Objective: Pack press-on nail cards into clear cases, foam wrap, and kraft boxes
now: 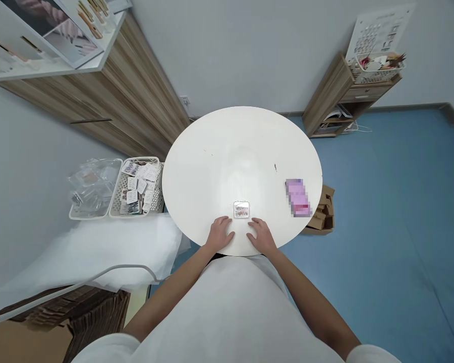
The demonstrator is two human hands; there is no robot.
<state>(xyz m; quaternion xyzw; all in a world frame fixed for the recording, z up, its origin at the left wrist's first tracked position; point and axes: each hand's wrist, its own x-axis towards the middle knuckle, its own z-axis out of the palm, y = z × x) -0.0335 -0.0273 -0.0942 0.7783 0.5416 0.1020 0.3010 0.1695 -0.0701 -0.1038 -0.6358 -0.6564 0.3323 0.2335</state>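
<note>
- Plastic made up the small box [241,209], which was see-through and squarish with round corners. It lay flat on the table [242,136], close to the person's side. Tiny red and dark bits showed inside, too small to make out.
- The left hand [218,235] rested open on the table, palm down, with its fingers a bit bent and its thumb out. Its fingertips were just beside the box's near left corner.
- The right hand [262,237] rested open too, palm down, with its fingertips just beside the near right corner.
- The table had a smooth white top, a bit shiny, shaped like an oval.
- A long purple thing [298,198] lay on the table's right side. It was blurred into little squares, so I could not tell what it was.
- Left of the table stood a white basket [158,194] with holes in its sides, full of small flat cards [131,196]. Beside it, a white tub [87,217] held crinkly clear bags [93,186].
- A brown cardboard box [323,214] was on the smooth blue floor [382,201], by the table's right edge.
- A tall cabinet [136,80] had stripes like wood.
</note>
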